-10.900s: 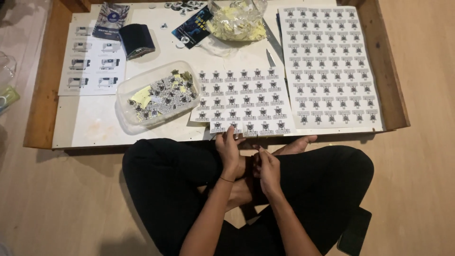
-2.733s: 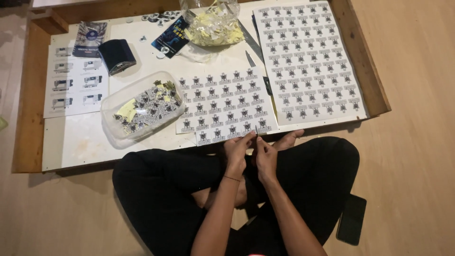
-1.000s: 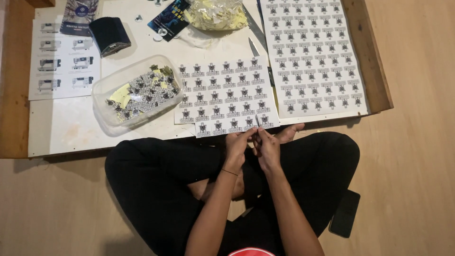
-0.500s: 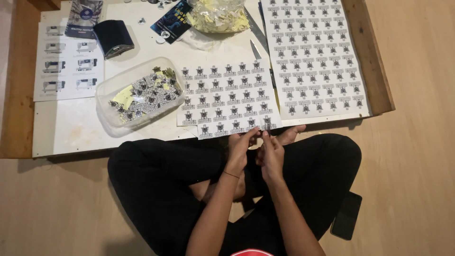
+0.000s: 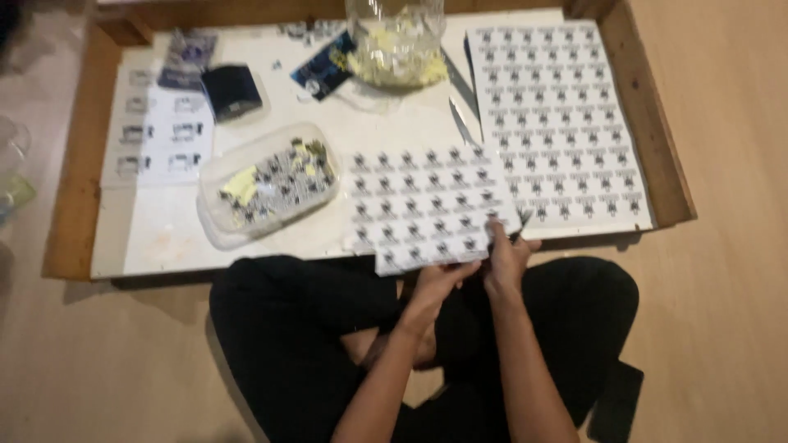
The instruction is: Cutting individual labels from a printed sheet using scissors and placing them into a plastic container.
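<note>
A white sticker sheet printed with rows of small dark marks lies on the low white board, its near edge hanging over toward my lap. My left hand grips that near edge from below. At the sheet's near right corner my right hand has its fingers pinched, and a small dark bit sticks out beside them; the blur hides what it is. I sit cross-legged in black trousers.
A clear plastic tub of small cut pieces stands left of the sheet. A larger printed sheet lies at the right, with scissors beside it. A clear bag of yellowish scraps, a black box and a dark phone are nearby.
Both hands have risen from my lap to the near edge of the middle sheet, the right hand reaching its right corner. The view has shifted a little.
</note>
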